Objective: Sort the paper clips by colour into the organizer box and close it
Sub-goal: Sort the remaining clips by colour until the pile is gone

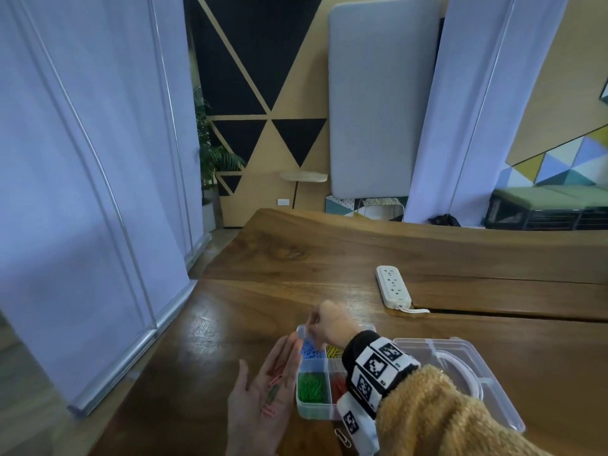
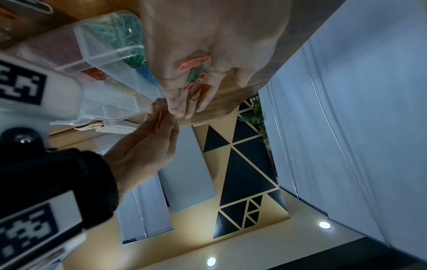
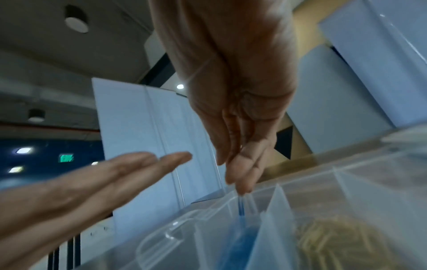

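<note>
green clips, blue clips, mustard sleeve

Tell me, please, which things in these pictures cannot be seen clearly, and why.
- Red clips compartment, head view: partly hidden behind the right wrist's marker band.
- Clip pinched by the right hand: head view, too small; right wrist view, a blurred blue streak.
- Loose clips on the left hand, head view: blurred, count unclear.
</note>
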{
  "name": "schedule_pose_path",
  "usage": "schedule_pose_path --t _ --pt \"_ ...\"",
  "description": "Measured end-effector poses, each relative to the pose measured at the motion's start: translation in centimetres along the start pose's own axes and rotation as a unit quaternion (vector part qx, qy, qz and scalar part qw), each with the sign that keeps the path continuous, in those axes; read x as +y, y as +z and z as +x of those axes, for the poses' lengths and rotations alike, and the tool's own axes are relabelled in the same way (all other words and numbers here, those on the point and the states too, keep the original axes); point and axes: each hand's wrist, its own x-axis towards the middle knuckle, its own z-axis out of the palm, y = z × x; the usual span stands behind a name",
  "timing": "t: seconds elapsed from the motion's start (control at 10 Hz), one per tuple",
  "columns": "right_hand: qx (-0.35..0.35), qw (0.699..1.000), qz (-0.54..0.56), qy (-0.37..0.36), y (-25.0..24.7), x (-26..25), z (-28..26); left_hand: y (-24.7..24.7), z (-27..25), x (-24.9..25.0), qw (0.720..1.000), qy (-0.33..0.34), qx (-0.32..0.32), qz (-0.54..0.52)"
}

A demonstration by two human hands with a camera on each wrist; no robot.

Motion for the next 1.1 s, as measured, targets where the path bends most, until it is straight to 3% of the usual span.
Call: schedule_pose_path --t 0.1,0.2,0.3,0.4,0.5,0.6,0.7,0.8,0.9,1.0,1.1 --pt "0.014 0.998 -0.046 -0.047 -0.6 0.0 -1.1 1.2 -1.1 0.0 0.998 0.006 -0.060 -0.025" --pt "0.021 0.981 -0.080 -0.174 -1.9 -0.5 -4.3 3.1 -2.6 0.1 0.998 -0.012 -0.053 -0.010" --pt "-0.007 0.952 -0.138 -0.274 -2.3 -1.3 -7.5 3.8 -3.3 -0.5 0.991 -0.017 -0.102 0.084" --pt "-0.005 0.945 -0.133 -0.298 -1.6 -1.0 -8.2 2.9 -3.0 -1.2 0.988 -0.011 -0.091 0.127" --pt "0.013 0.944 -0.140 -0.298 -0.9 -0.5 -8.0 2.4 -3.5 -1.4 0.980 -0.004 -0.177 0.092" --pt "0.036 0.943 -0.159 -0.289 -0.8 -0.2 -7.8 2.7 -4.2 -1.5 0.966 0.059 -0.186 0.169" --pt "0.036 0.940 -0.178 -0.290 -1.1 -0.3 -7.8 4.2 -4.5 -1.7 0.968 0.060 -0.151 0.193" --pt "0.028 0.936 -0.168 -0.308 -1.2 -0.3 -7.7 4.0 -4.6 -2.1 0.984 -0.019 -0.113 0.135" --pt "0.027 0.946 -0.139 -0.293 -1.4 0.0 -8.0 4.5 -4.9 -1.8 0.986 -0.051 -0.110 0.113" --pt "0.057 0.967 -0.118 -0.216 -2.3 1.3 -8.0 4.6 -4.9 -1.6 0.994 -0.062 -0.065 0.063" --pt "0.054 0.976 -0.154 -0.146 -3.0 2.4 -8.0 4.9 -5.1 -1.3 0.997 -0.044 -0.068 -0.003"
